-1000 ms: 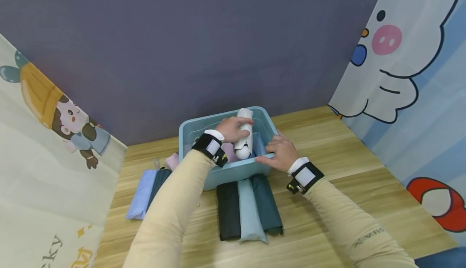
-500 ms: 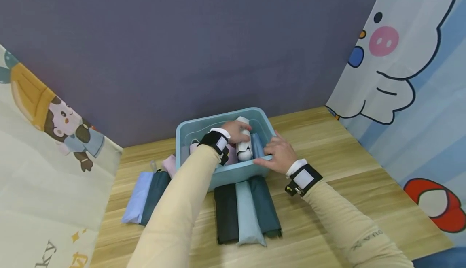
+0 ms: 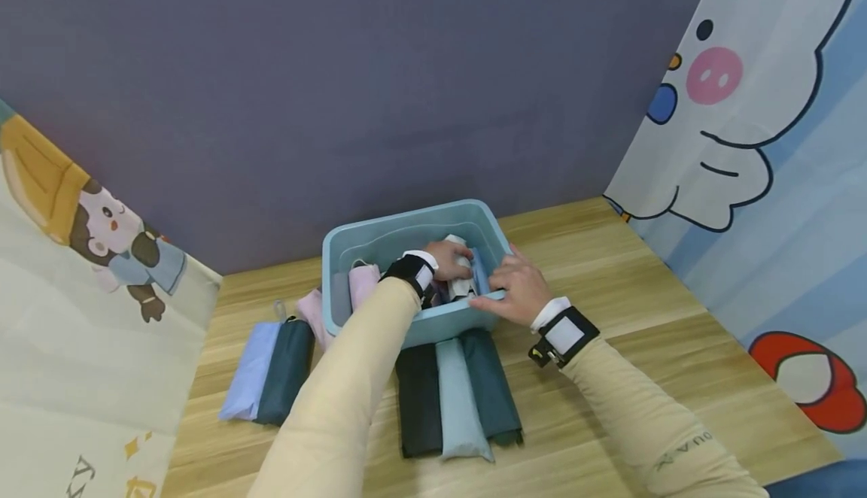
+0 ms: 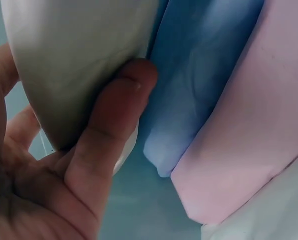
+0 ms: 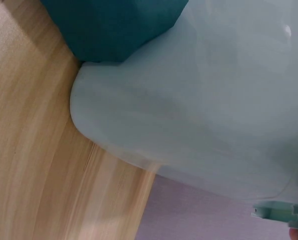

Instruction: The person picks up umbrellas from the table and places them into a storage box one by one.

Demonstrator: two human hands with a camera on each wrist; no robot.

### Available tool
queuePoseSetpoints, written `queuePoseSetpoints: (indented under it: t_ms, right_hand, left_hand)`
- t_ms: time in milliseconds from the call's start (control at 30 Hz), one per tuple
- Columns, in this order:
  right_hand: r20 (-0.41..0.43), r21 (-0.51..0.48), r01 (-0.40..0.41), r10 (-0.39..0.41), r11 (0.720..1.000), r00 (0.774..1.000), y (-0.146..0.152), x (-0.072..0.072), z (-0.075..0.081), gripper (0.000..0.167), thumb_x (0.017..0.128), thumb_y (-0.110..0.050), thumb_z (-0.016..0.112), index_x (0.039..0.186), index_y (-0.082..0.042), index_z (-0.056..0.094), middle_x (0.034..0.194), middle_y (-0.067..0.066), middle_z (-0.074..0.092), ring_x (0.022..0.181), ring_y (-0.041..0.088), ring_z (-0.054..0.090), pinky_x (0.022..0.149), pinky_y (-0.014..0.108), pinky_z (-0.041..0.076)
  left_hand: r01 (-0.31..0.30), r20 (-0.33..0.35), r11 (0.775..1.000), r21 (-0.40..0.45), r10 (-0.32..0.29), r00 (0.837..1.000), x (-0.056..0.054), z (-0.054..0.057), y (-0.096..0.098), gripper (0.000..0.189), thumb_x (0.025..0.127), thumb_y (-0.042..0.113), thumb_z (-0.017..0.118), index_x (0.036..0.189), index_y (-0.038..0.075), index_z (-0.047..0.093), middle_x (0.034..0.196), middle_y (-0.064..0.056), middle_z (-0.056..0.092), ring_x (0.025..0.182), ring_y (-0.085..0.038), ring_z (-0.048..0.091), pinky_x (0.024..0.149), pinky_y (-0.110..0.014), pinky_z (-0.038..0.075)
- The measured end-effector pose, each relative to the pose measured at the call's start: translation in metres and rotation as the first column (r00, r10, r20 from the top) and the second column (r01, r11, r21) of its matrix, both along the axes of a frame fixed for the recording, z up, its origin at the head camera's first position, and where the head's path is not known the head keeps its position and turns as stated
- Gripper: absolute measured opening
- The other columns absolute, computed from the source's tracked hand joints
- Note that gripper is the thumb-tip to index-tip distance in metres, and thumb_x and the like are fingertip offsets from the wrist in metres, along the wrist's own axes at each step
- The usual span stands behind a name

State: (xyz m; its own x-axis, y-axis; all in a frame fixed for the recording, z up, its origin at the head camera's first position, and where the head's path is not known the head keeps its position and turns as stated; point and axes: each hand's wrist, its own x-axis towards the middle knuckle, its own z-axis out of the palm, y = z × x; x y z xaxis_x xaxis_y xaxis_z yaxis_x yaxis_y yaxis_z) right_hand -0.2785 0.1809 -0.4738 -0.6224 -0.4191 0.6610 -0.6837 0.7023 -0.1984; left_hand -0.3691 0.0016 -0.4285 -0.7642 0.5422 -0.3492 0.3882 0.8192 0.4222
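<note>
Inside the light blue plastic bin, my left hand holds a white folded umbrella, thumb on one side and fingers on the other. In the left wrist view the white umbrella stands beside a blue folded umbrella and a pink one. Another pink roll lies at the bin's left end. My right hand grips the bin's front right corner, thumb over the rim. In the right wrist view, the bin's outer wall fills most of the picture.
Against the bin's front lie a black pouch, a light blue one and a dark teal one. To its left are a periwinkle pouch, another dark teal one and pink cloth. A grey wall stands behind.
My left hand has lowered the white umbrella deeper into the bin and shifted slightly right. The right hand keeps its hold on the corner.
</note>
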Motion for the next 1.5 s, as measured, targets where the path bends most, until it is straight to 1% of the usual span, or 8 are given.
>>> queuePoseSetpoints:
  t_ms: [100,200,367,667,933,1233,1367,1500]
  right_hand:
    - [0.007,-0.009,0.002,-0.002,1.000,1.000,0.000,0.000,0.000,0.064,0.082,-0.077,0.043,0.049,-0.023,0.037,0.048,-0.014,0.031,0.056,0.010,0.038,0.103,0.060,0.033]
    - [0.010,-0.013,0.000,0.001,1.000,1.000,0.000,0.000,0.001,0.063,0.082,-0.077,0.045,0.049,-0.023,0.037,0.048,-0.014,0.032,0.056,0.010,0.038,0.103,0.060,0.033]
    - [0.012,-0.006,0.000,0.000,1.000,1.000,0.000,0.000,0.001,0.064,0.082,-0.077,0.044,0.050,-0.022,0.037,0.049,-0.013,0.033,0.057,0.011,0.039,0.102,0.060,0.034]
    - [0.015,-0.014,0.000,0.000,1.000,1.000,0.001,0.001,0.001,0.063,0.082,-0.076,0.045,0.050,-0.023,0.037,0.049,-0.014,0.032,0.056,0.010,0.038,0.100,0.063,0.035]
    - [-0.004,-0.029,-0.011,0.011,1.000,1.000,0.002,0.001,0.000,0.063,0.082,-0.076,0.046,0.049,-0.023,0.037,0.049,-0.014,0.031,0.055,0.009,0.037,0.096,0.064,0.037]
    - [-0.018,-0.018,-0.003,0.002,1.000,1.000,0.001,0.001,0.002,0.066,0.083,-0.077,0.043,0.048,-0.022,0.036,0.049,-0.013,0.028,0.055,0.012,0.038,0.101,0.060,0.035]
    - [-0.007,-0.023,-0.003,0.003,1.000,1.000,0.001,0.002,0.001,0.064,0.082,-0.076,0.044,0.049,-0.022,0.036,0.049,-0.014,0.029,0.056,0.011,0.038,0.101,0.060,0.035]
    - [-0.001,-0.026,0.001,-0.001,1.000,1.000,0.001,0.003,0.001,0.063,0.082,-0.076,0.045,0.050,-0.022,0.036,0.049,-0.014,0.031,0.056,0.010,0.039,0.100,0.061,0.036]
  left_hand:
    - [0.013,0.022,1.000,-0.003,-0.013,1.000,-0.002,-0.003,0.001,0.050,0.091,0.040,0.061,0.138,0.024,0.053,0.129,-0.007,0.055,0.092,-0.016,0.060,0.070,-0.023,0.051]
    - [-0.008,0.129,1.000,0.027,0.005,0.992,-0.004,-0.007,0.000,0.055,0.091,0.037,0.063,0.142,0.024,0.047,0.133,-0.009,0.052,0.087,-0.017,0.064,0.070,-0.026,0.054]
    - [-0.075,0.286,0.995,0.066,0.053,0.957,-0.007,-0.014,-0.002,0.070,0.087,0.024,0.072,0.147,0.024,0.038,0.139,-0.013,0.044,0.074,-0.019,0.069,0.069,-0.030,0.057]
    - [-0.058,0.289,0.996,0.069,0.035,0.957,0.005,-0.003,-0.003,0.074,0.085,0.014,0.072,0.149,0.022,0.036,0.125,-0.017,0.054,0.083,-0.030,0.070,0.072,-0.035,0.057]
    - [-0.081,0.300,0.995,0.061,0.059,0.952,0.012,0.004,-0.004,0.063,0.088,0.017,0.069,0.146,0.024,0.043,0.093,-0.018,0.066,0.086,-0.038,0.068,0.053,-0.030,0.054]
    - [-0.031,0.291,0.999,0.037,0.019,0.956,0.013,0.004,-0.001,0.059,0.089,0.018,0.068,0.144,0.023,0.046,0.127,-0.016,0.054,0.087,-0.036,0.068,0.064,-0.033,0.056]
    - [-0.001,0.280,0.999,0.034,-0.009,0.960,0.014,0.007,-0.002,0.058,0.090,0.021,0.067,0.144,0.023,0.045,0.126,-0.015,0.055,0.085,-0.036,0.068,0.057,-0.028,0.053]
    - [0.003,0.254,1.000,0.017,-0.007,0.967,0.014,0.011,-0.004,0.057,0.092,0.026,0.065,0.145,0.025,0.044,0.126,-0.014,0.057,0.084,-0.032,0.069,0.060,-0.028,0.054]
